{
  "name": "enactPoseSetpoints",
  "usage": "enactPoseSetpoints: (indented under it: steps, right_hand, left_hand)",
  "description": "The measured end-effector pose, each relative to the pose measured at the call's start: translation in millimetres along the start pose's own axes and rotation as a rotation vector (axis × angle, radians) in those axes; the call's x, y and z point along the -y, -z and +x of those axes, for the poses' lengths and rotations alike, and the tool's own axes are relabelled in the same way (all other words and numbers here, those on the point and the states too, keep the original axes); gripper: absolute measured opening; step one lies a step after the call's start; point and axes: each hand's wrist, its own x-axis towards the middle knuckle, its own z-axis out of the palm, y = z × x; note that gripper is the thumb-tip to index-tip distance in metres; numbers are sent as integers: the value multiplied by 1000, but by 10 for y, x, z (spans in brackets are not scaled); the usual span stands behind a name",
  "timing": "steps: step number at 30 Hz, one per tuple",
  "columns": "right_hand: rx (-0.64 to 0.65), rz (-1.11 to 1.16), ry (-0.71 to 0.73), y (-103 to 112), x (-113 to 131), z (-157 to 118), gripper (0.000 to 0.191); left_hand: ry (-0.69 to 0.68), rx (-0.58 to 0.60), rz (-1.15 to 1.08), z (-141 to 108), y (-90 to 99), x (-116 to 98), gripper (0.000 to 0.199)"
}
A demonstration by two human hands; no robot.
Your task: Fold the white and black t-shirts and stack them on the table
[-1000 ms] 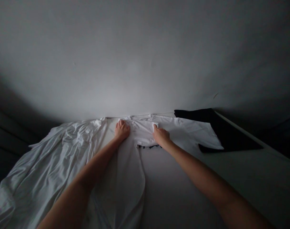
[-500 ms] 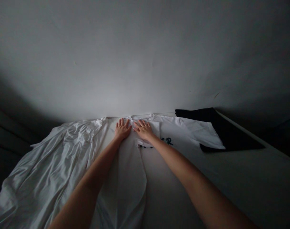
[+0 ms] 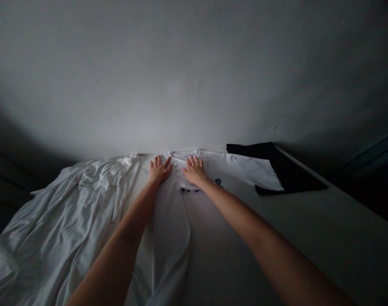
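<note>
A white T-shirt with dark lettering lies spread on a flat light surface. Its left side is folded inward as a long strip over the front, covering part of the lettering. Near the collar end, my left hand rests flat with fingers spread at the outer edge of the fold. To its right, my right hand presses palm down on the folded-over part, fingers apart. Neither hand grips any cloth. The right forearm hides part of the lettering.
At left lies a large, wrinkled white cloth. Black folded fabric sits at the far right, partly under the shirt's right sleeve. A pale wall rises directly behind the surface.
My right hand has slid a little to the right over the folded part, widening the gap between the hands. The left hand stays near the fold's edge. The view has shifted slightly.
</note>
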Motion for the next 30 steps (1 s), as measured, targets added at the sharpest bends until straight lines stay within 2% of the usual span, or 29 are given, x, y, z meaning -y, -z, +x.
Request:
enactPoseSetpoints:
  steps: [4, 7, 12, 17, 22, 26, 30]
  right_hand:
    - [17, 86, 138, -81, 411, 123, 56]
    - [4, 107, 145, -123, 512, 172, 56]
    - [-78, 85, 57, -176, 257, 98, 59]
    - [-90, 40, -48, -141, -72, -45, 69]
    - [-42, 26, -120, -39, -275, -221, 70]
    - [-35, 44, -125, 25, -386, -431, 63]
    - [-156, 171, -219, 52, -400, -676, 47]
  left_hand:
    - [-13, 16, 36, -2, 13, 11, 56]
    - [-48, 27, 90, -8, 34, 29, 55]
    - [-40, 23, 84, -4, 31, 32, 56]
    - [-21, 25, 59, 13, 12, 31, 57]
    - [16, 78, 88, -23, 130, -43, 57]
    - [49, 148, 96, -227, 231, -136, 59]
    - [-160, 140, 59, -676, 175, -207, 55]
